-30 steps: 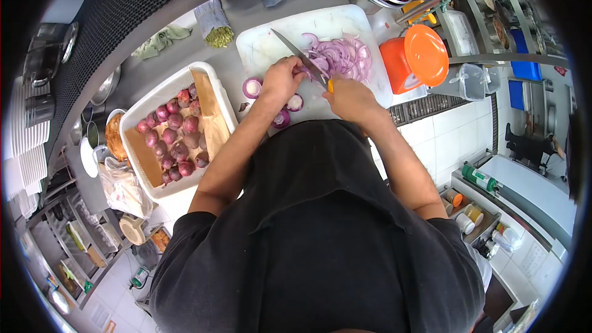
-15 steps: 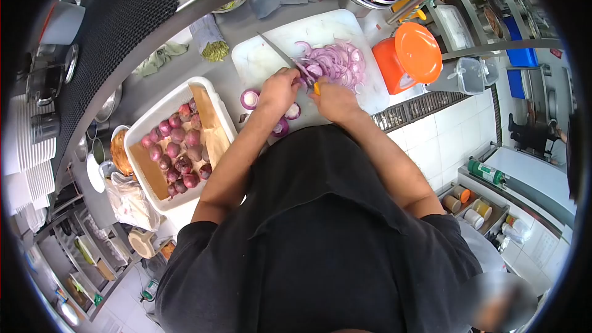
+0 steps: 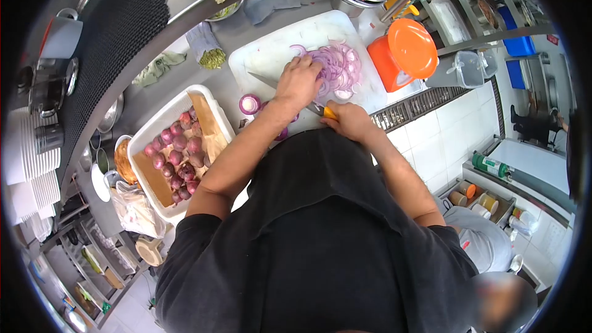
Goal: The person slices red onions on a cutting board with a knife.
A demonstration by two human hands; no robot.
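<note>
On the white cutting board (image 3: 265,52) lies a heap of sliced red onion (image 3: 339,71). My left hand (image 3: 299,83) rests at the left edge of the heap, fingers bent over the slices; whether it grips any cannot be seen. The yellow handle of a knife (image 3: 330,113) is in my right hand (image 3: 351,122), near the board's lower edge. The blade points up and left, passing beneath my left hand, with its tip showing beyond. A cut onion (image 3: 250,104) sits left of my left wrist, with more purple pieces partly hidden by that forearm.
A white crate (image 3: 213,108) lined with brown paper holds several whole red onions (image 3: 179,142) at the left. An orange container (image 3: 385,65) stands right of the board. Behind are a metal pot (image 3: 348,5) and a bundled green vegetable (image 3: 211,57). Another person (image 3: 478,237) is at the lower right.
My left hand has moved up and right onto the sliced onion. My right hand, with the knife, has shifted down and right. The other person has come further into view.
</note>
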